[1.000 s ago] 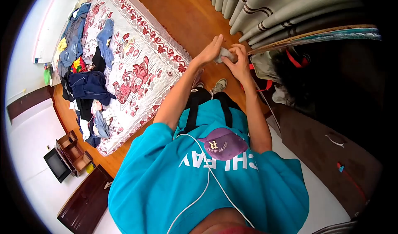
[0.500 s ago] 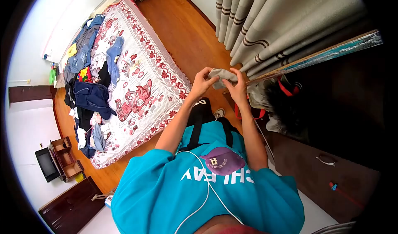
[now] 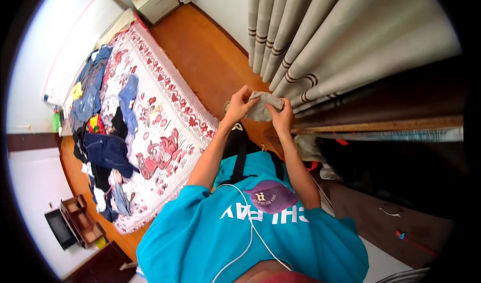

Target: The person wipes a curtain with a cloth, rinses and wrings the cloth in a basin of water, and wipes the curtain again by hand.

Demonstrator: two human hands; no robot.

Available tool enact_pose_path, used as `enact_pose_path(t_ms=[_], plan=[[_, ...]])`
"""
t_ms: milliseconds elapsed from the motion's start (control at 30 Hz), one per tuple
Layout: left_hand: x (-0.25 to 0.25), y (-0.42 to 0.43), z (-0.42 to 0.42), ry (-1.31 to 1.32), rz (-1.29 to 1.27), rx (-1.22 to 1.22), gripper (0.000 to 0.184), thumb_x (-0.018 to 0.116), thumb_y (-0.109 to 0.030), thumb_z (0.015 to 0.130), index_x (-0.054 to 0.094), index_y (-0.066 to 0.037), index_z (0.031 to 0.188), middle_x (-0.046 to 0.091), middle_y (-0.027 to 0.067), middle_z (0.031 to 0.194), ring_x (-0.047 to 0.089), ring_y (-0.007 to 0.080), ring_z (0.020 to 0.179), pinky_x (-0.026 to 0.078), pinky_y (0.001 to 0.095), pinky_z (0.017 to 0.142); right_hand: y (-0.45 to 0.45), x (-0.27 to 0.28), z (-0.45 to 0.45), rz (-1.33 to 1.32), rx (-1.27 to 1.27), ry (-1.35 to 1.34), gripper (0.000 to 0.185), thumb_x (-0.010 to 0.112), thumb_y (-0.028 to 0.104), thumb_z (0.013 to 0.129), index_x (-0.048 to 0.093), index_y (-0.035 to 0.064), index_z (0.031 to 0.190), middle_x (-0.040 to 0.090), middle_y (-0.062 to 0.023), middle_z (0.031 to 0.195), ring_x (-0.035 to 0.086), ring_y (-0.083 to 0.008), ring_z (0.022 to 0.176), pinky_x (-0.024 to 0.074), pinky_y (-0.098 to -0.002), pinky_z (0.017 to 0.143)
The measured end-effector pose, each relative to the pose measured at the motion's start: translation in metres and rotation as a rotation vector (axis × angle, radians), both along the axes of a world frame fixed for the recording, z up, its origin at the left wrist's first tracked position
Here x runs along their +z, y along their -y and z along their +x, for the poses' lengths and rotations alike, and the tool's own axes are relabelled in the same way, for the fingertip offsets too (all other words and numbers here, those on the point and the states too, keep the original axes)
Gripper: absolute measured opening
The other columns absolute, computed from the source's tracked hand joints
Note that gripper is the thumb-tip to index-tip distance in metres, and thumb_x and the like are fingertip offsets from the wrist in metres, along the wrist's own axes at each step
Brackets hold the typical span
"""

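A small grey-beige piece of cloth [image 3: 260, 106], perhaps a sock, is stretched between my two hands in front of my waist. My left hand [image 3: 238, 106] pinches its left side with thumb and fingers. On the other side, my right hand [image 3: 281, 116] grips the upper right edge, thumb turned inward. Part of the cloth shows behind my left wrist, and the cloth's full shape is folded out of sight.
To the left, a bed [image 3: 168, 107] with a patterned cover bears a heap of clothes [image 3: 102, 150]. Grey curtains [image 3: 320, 47] hang at the upper right. A dark open cabinet [image 3: 391, 168] with clothing inside stands close to my right arm.
The cloth is spread wider and hangs lower between my hands, with a piece now showing by my left wrist. My view has shifted, bringing more of the white bedside cabinet into sight.
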State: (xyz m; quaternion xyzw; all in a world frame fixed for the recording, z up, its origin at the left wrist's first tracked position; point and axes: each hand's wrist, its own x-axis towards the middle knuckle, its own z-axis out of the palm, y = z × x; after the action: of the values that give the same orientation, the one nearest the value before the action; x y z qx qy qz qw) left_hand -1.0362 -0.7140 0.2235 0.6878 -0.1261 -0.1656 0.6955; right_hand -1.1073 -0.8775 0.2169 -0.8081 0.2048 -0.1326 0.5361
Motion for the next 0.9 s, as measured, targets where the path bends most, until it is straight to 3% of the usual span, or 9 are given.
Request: enact_pose_path(t_ms=[133, 267, 367, 400, 467, 667, 767, 800, 900], plan=[[-0.011, 0.007, 0.056, -0.009, -0.028, -0.073, 0.017, 0.067, -0.003, 0.088, 0.053, -0.001, 0.097, 0.063, 0.0038, 0.086, 0.056, 0.0073, 0.081, 0.046, 0.0248, 0.071, -0.013, -0.021, 0.054, -0.203, -0.192, 0.236, 0.047, 0.082, 0.027, 0.080, 0.057, -0.0001, 0.109, 0.065, -0.0134, 0.093, 0.065, -0.0273, 0.087, 0.0503, -0.0400, 0.073], [-0.010, -0.004, 0.118, -0.005, 0.002, -0.177, 0.016, 0.066, -0.004, 0.088, 0.053, -0.001, 0.099, 0.063, 0.0053, 0.085, 0.057, 0.0102, 0.080, 0.048, 0.0275, 0.073, -0.027, -0.021, 0.095, -0.383, -0.372, 0.067, 0.041, 0.075, 0.027, 0.087, 0.056, 0.0002, 0.112, 0.065, -0.0130, 0.097, 0.066, -0.0240, 0.089, 0.0506, -0.0361, 0.074], [0.009, -0.020, 0.154, 0.069, 0.070, -0.275, 0.021, 0.063, 0.003, 0.082, 0.054, -0.002, 0.100, 0.064, 0.0086, 0.091, 0.060, 0.0165, 0.085, 0.048, 0.0307, 0.078, -0.037, -0.038, 0.123, 0.557, -0.068, -0.034, 0.036, 0.052, 0.032, 0.102, 0.055, 0.0017, 0.122, 0.063, -0.0085, 0.105, 0.065, -0.0156, 0.089, 0.0520, -0.0288, 0.075], [0.012, -0.020, 0.171, 0.146, 0.096, -0.319, 0.024, 0.062, 0.005, 0.079, 0.054, -0.001, 0.101, 0.065, 0.0099, 0.094, 0.061, 0.0182, 0.087, 0.049, 0.0316, 0.080, -0.047, -0.030, 0.139, 0.551, -0.093, -0.031, 0.036, 0.052, 0.032, 0.102, 0.055, 0.0017, 0.122, 0.063, -0.0085, 0.105, 0.065, -0.0156, 0.089, 0.0520, -0.0288, 0.075], [0.010, -0.018, 0.194, 0.149, 0.089, -0.404, 0.028, 0.061, 0.006, 0.076, 0.055, -0.001, 0.103, 0.065, 0.0111, 0.096, 0.062, 0.0189, 0.090, 0.049, 0.0324, 0.082, -0.067, 0.001, 0.158, 0.956, -0.313, -0.036, 0.039, 0.051, 0.034, 0.103, 0.055, 0.0008, 0.123, 0.065, -0.0067, 0.098, 0.066, -0.0151, 0.083, 0.0532, -0.0296, 0.072], [0.013, -0.011, 0.237, 0.059, -0.007, -0.627, 0.035, 0.063, 0.002, 0.077, 0.061, 0.000, 0.112, 0.067, 0.0115, 0.100, 0.064, 0.0211, 0.098, 0.049, 0.0335, 0.087, -0.067, 0.003, 0.187, 0.765, -0.452, 0.033, 0.023, 0.056, 0.026, 0.101, 0.051, 0.0051, 0.090, 0.062, -0.0051, 0.089, 0.063, -0.0123, 0.078, 0.0554, -0.0283, 0.070], [0.014, 0.013, 0.253, 0.115, 0.101, -0.022, 0.051, 0.076, -0.019, 0.083, 0.055, 0.003, 0.123, 0.066, 0.0148, 0.111, 0.063, 0.0248, 0.105, 0.048, 0.0375, 0.092, -0.061, 0.005, 0.200, 0.716, -0.487, 0.131, 0.023, 0.056, 0.024, 0.101, 0.050, 0.0053, 0.089, 0.061, -0.0043, 0.087, 0.062, -0.0117, 0.077, 0.0560, -0.0297, 0.069], [0.017, 0.024, 0.261, 0.121, 0.105, -0.020, 0.051, 0.076, -0.019, 0.083, 0.055, 0.003, 0.123, 0.066, 0.0148, 0.111, 0.063, 0.0248, 0.105, 0.048, 0.0375, 0.092, -0.060, 0.015, 0.208, 0.713, -0.498, 0.174, 0.023, 0.056, 0.024, 0.101, 0.049, 0.0054, 0.089, 0.059, -0.0035, 0.085, 0.061, -0.0114, 0.076, 0.0561, -0.0299, 0.069], [0.026, 0.059, 0.290, 0.651, 0.308, 0.409, 0.063, 0.079, -0.023, 0.079, 0.051, 0.003, 0.129, 0.064, 0.0164, 0.116, 0.062, 0.0285, 0.107, 0.047, 0.0411, 0.094, -0.046, 0.024, 0.228, 0.667, -0.459, 0.280, 0.023, 0.055, 0.024, 0.102, 0.049, 0.0057, 0.090, 0.056, -0.0021, 0.082, 0.060, -0.0109, 0.075, 0.0561, -0.0299, 0.069]])
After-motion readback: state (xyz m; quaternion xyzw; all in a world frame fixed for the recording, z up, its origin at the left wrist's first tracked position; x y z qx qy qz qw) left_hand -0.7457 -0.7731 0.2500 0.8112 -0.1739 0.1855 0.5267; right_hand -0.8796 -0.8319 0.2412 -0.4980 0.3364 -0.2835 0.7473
